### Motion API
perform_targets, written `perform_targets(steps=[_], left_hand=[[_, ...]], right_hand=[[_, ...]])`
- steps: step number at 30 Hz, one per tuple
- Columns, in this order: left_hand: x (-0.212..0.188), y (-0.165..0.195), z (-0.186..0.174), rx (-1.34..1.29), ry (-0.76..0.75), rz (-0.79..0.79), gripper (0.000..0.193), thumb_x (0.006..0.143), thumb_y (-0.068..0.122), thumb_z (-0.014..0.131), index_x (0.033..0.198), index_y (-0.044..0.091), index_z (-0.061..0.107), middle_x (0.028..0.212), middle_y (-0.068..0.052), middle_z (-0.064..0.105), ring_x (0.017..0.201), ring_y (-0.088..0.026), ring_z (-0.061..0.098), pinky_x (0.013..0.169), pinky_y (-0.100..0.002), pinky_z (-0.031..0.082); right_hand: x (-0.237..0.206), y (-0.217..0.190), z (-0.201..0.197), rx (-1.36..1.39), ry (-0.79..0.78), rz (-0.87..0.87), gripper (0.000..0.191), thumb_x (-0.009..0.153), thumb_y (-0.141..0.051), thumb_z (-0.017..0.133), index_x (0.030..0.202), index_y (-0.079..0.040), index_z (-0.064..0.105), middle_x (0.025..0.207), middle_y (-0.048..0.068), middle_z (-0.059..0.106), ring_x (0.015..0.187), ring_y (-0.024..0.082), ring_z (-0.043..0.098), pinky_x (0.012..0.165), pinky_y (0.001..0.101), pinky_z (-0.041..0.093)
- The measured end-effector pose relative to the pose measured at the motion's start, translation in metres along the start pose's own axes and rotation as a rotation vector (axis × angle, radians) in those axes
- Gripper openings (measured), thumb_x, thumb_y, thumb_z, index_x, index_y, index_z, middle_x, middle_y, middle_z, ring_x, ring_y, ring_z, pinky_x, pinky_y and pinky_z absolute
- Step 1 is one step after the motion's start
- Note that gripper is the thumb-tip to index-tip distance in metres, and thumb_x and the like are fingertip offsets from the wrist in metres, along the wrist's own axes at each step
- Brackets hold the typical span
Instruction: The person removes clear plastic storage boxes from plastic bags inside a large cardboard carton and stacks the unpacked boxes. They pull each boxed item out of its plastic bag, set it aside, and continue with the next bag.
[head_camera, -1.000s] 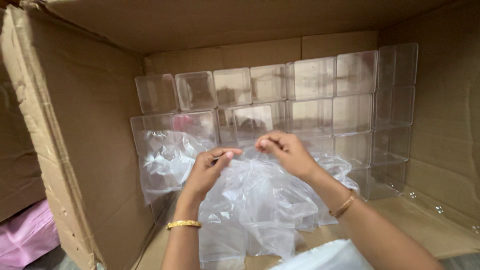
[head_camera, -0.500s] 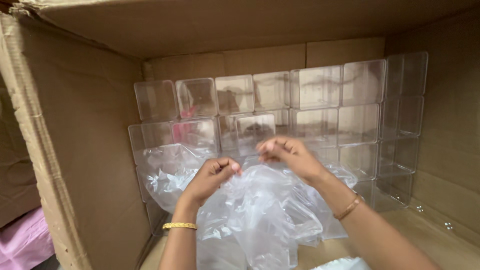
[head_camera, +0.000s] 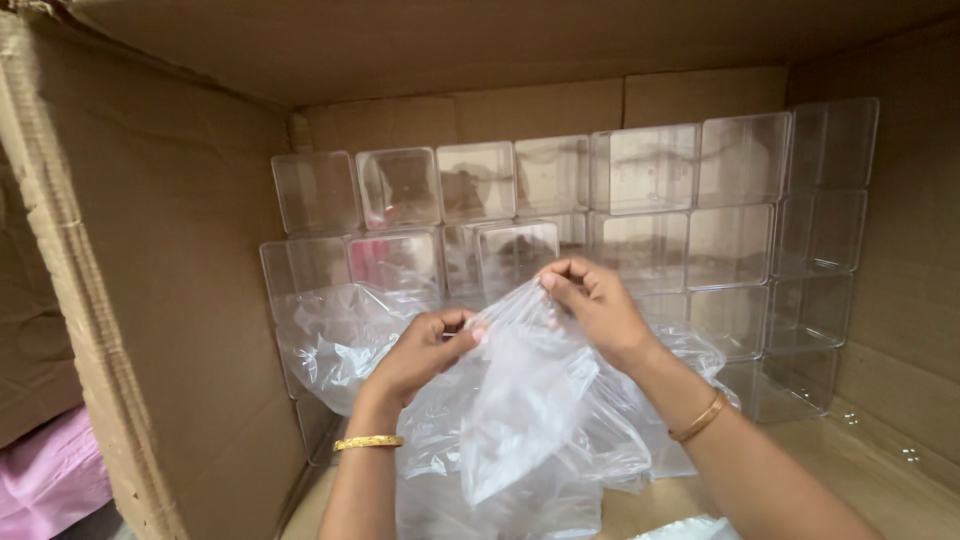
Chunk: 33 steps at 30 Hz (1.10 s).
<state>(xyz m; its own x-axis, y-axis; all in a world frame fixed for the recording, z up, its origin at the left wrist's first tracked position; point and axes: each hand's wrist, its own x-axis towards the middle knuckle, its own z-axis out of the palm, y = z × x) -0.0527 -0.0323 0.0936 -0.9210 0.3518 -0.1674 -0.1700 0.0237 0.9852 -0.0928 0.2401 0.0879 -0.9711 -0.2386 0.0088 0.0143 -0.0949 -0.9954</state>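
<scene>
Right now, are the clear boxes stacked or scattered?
Stacked: the clear boxes stand in neat rows against the back of the cardboard carton.

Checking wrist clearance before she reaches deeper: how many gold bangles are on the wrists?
2. One gold bangle circles the left wrist below the left hand; the other circles the right wrist below the right hand. Both hands pinch the clear plastic bag.

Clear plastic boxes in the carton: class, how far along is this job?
Done: clear plastic boxes stand stacked in rows against the back of the cardboard carton. In hand: left hand and right hand pinch a clear plastic bag at its top. Left: the carton's front floor is unfilled.
</scene>
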Motion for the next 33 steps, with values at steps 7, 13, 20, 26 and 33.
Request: perform_targets(steps=[7,13,20,26,33], left_hand=[[0.003,-0.004,-0.016,-0.661,-0.092,0.264,0.021,0.09,0.026,0.07,0.078,0.014,0.058,0.084,0.003,0.063,0.059,-0.003,0.037,0.052,-0.021,0.029],[0.071,0.006,-0.001,0.405,0.49,0.297,0.018,0.095,0.021,0.069,0.096,0.007,0.058,0.082,-0.013,0.063,0.07,-0.026,0.057,0.063,-0.038,0.044],[0.121,0.004,0.019,0.881,0.679,0.029,0.041,0.094,0.009,0.048,0.131,0.019,0.063,0.122,-0.019,0.068,0.108,-0.044,0.066,0.088,-0.053,0.052],[0.102,-0.013,0.009,-0.065,0.461,0.031,0.032,0.098,0.027,0.055,0.114,0.011,0.077,0.074,-0.006,0.059,0.06,-0.017,0.05,0.051,-0.035,0.037],[0.099,-0.067,-0.005,-0.03,0.547,0.026,0.028,0.097,0.027,0.06,0.105,0.002,0.068,0.078,-0.005,0.062,0.064,-0.021,0.055,0.056,-0.035,0.039]], right_hand=[[0.0,0.019,-0.05,0.459,-0.245,0.259,0.035,0.092,-0.034,0.061,0.096,-0.001,0.073,0.091,0.009,0.072,0.084,0.018,0.068,0.076,0.0337,0.059],[0.062,-0.016,-0.053,0.269,-0.005,-0.175,0.023,0.099,-0.007,0.056,0.113,-0.002,0.074,0.11,0.013,0.069,0.092,0.023,0.066,0.081,0.036,0.054],[0.084,0.013,-0.042,-0.159,0.178,0.008,0.034,0.103,-0.019,0.051,0.12,0.001,0.072,0.113,0.008,0.069,0.089,0.019,0.066,0.076,0.0306,0.051],[0.031,0.054,-0.077,0.361,-0.197,0.187,0.035,0.102,-0.015,0.054,0.128,0.004,0.068,0.118,0.009,0.071,0.099,0.019,0.066,0.086,0.0312,0.052],[0.063,0.107,-0.06,0.115,-0.146,-0.238,0.037,0.102,-0.009,0.057,0.134,0.008,0.063,0.127,0.011,0.072,0.116,0.021,0.066,0.103,0.0332,0.052]])
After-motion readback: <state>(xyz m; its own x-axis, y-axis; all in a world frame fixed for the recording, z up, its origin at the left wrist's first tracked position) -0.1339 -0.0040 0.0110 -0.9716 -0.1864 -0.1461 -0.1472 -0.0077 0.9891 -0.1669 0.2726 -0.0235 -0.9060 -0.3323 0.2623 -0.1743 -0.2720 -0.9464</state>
